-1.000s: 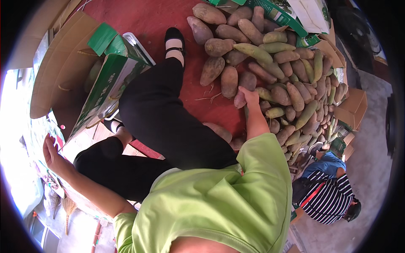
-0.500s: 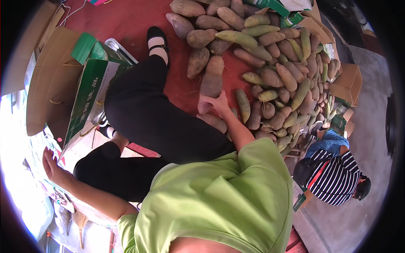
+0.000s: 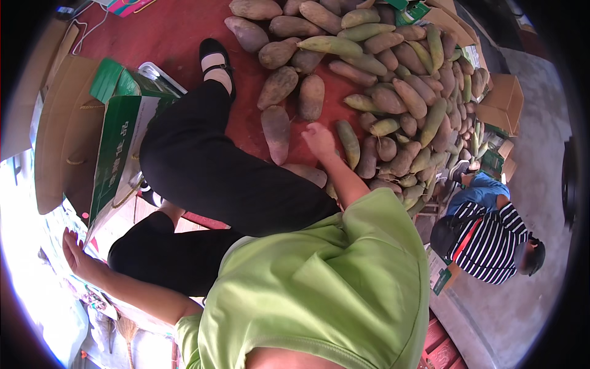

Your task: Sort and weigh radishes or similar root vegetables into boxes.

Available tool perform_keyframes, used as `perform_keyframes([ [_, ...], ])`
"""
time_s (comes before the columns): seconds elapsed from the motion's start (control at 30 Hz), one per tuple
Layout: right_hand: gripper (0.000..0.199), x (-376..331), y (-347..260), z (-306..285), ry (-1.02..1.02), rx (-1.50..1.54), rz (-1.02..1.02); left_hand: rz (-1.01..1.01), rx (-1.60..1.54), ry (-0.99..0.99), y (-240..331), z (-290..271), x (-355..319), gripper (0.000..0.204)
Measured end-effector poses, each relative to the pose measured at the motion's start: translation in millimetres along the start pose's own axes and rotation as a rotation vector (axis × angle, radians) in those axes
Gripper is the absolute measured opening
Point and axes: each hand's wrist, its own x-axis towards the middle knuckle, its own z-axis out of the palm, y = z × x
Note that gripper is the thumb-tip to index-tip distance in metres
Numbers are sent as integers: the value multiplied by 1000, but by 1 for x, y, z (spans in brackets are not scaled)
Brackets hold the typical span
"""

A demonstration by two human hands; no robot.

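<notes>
Beyond my right leg, my right hand (image 3: 319, 140) hovers over the red surface with its fingers curled in and no object visible in them. Just left of it lies a soil-covered, thick radish (image 3: 275, 134), apart from the hand. Another dusty radish (image 3: 311, 97) sits a little farther away, and a slim greenish radish (image 3: 348, 144) is close on the right. At the far left, my left hand (image 3: 78, 253) is held out with its fingers apart, holding nothing, near the lower edge of a green and white carton (image 3: 117, 150).
A big heap of radishes (image 3: 402, 101) spreads across the red surface (image 3: 153, 34) to the right. Open cardboard boxes (image 3: 501, 104) stand behind it. A person in a striped top (image 3: 485, 243) is bent over at the right. A straw broom (image 3: 127, 329) is at lower left.
My right hand has let go of the thick radish and moved off to its right. That radish now lies left of a second one, no longer end to end. My left hand stays out, open.
</notes>
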Motion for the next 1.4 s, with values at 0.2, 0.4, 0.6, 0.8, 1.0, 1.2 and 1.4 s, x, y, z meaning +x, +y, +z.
perform_keyframes([
  [0.2, 51, -8, 21, -97, 522, -683, -48, 6, -2, 8, 0, -1, 0, 26],
  [0.4, 28, 0, 58, -143, 20, -784, 334, 4, -11, 1, 1, 1, -1, 26],
  [0.6, 23, 19, 89, -126, 88, -719, 270, -40, 30, 1, 7, 1, -4, 33],
  [0.8, 19, 9, 75, -129, 210, -675, 271, -61, -38, -8, 1, -2, -2, 27],
  [1.0, 18, 18, 81, -133, 225, -761, 241, -67, -64, -15, 4, 0, -2, 27],
  [1.2, 15, 18, 34, -136, 469, -445, -41, -77, -145, -9, -12, -10, 5, 24],
  [1.4, 11, 34, 6, -139, 610, -270, -293, -69, -284, 10, -16, -2, 6, 17],
])
